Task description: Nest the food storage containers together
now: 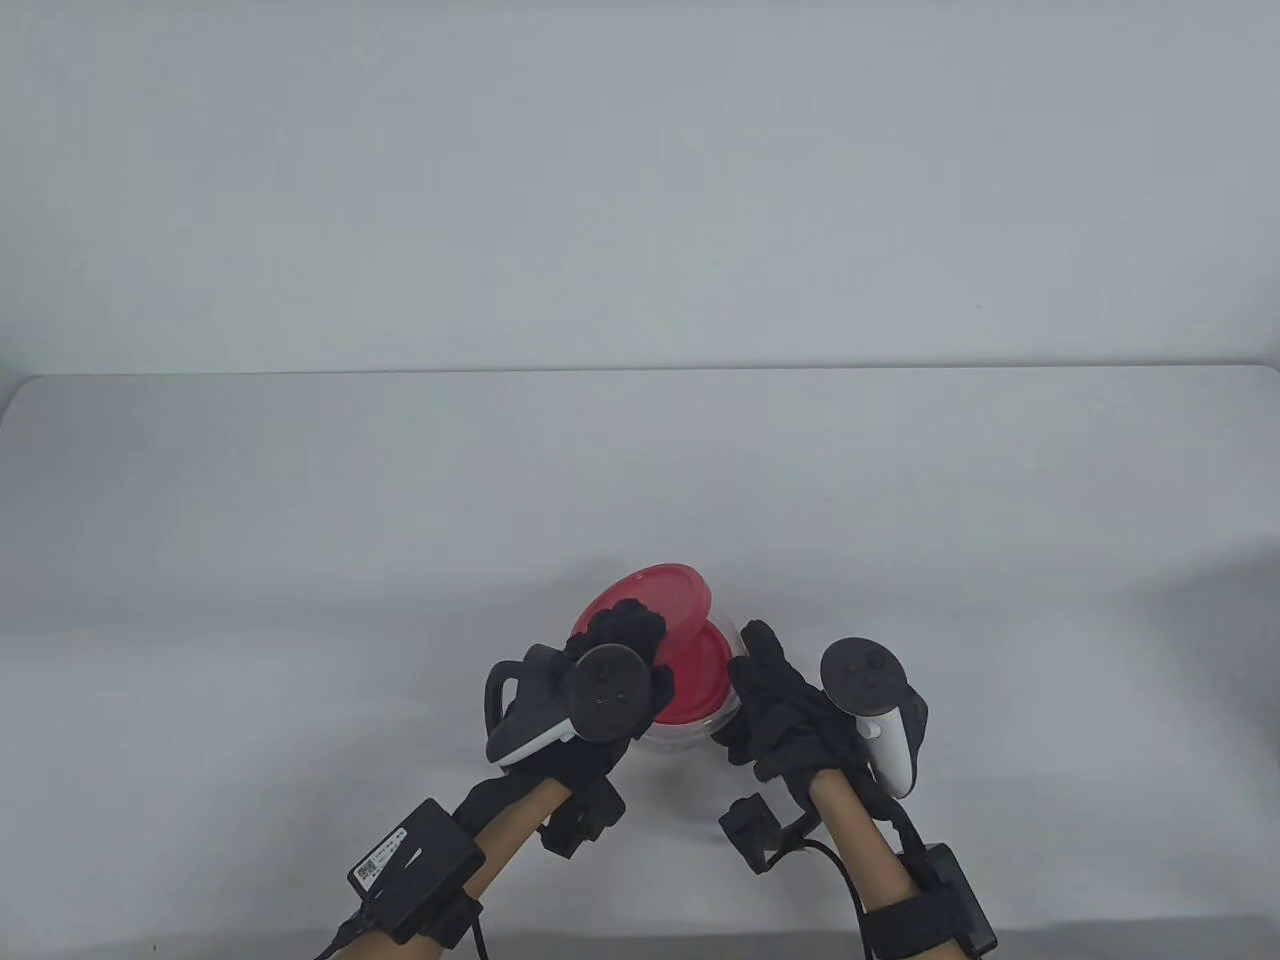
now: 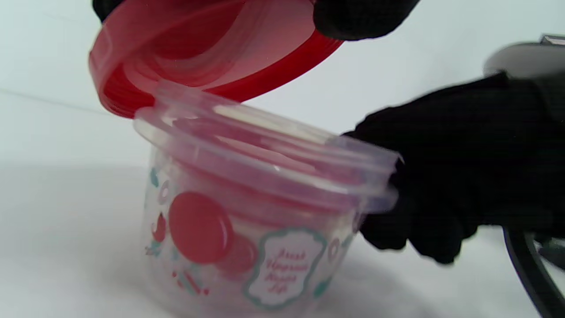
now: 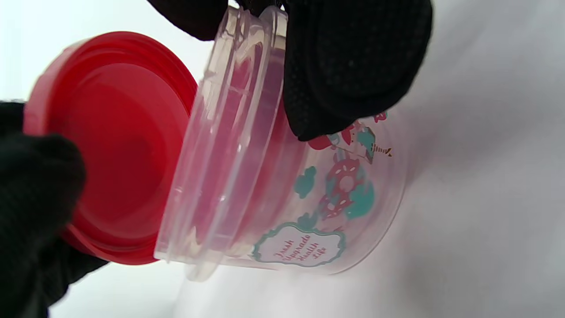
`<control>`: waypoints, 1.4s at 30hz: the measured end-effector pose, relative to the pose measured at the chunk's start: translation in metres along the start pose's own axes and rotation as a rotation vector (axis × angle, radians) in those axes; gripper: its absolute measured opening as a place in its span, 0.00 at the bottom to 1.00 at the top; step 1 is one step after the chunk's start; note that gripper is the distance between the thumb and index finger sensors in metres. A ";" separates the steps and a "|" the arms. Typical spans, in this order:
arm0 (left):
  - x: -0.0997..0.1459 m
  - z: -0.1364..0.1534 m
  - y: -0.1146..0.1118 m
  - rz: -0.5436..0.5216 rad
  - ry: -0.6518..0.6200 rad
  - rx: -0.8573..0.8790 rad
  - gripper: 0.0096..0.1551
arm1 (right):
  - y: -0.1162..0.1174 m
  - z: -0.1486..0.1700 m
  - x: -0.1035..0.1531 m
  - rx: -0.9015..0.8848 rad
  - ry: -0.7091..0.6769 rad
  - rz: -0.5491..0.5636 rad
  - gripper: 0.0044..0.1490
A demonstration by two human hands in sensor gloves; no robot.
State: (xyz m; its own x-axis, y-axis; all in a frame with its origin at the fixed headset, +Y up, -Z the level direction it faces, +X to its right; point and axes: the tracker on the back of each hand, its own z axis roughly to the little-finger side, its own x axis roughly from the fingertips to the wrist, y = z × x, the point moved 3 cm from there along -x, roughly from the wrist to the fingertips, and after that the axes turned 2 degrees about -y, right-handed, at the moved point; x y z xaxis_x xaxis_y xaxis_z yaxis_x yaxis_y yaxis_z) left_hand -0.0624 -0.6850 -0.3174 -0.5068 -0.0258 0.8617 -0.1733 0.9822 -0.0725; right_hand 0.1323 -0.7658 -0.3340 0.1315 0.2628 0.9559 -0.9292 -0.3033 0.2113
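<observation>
A clear round container (image 1: 690, 735) with red and teal print stands on the white table (image 1: 300, 560) near the front middle; it also shows in the left wrist view (image 2: 247, 229) and the right wrist view (image 3: 309, 190). A smaller container with a red lid (image 1: 700, 672) sits inside it. My left hand (image 1: 625, 640) holds a second red lid (image 1: 650, 598) tilted above the container's rim; this lid shows in the left wrist view (image 2: 198, 48) and the right wrist view (image 3: 110, 145). My right hand (image 1: 765, 680) grips the container's right side near the rim, fingers (image 3: 353, 70) on its wall.
A pale wall (image 1: 640, 180) rises behind the table's far edge.
</observation>
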 end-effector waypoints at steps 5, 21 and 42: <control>0.010 -0.023 -0.016 0.037 -0.123 -0.211 0.33 | -0.003 0.008 -0.003 -0.122 0.033 -0.038 0.38; 0.009 -0.031 -0.026 0.100 -0.150 -0.274 0.33 | -0.006 0.017 -0.008 -0.122 0.081 -0.017 0.28; 0.012 -0.031 -0.038 0.132 -0.169 -0.308 0.30 | 0.003 0.034 -0.015 -0.437 0.130 -0.155 0.24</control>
State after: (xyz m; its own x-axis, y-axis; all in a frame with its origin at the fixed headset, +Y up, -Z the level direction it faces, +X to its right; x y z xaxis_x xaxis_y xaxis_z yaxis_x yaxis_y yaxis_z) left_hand -0.0356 -0.7172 -0.2889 -0.6445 0.0999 0.7581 0.1521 0.9884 -0.0009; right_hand 0.1394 -0.8011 -0.3404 0.2615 0.3949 0.8807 -0.9639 0.1543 0.2170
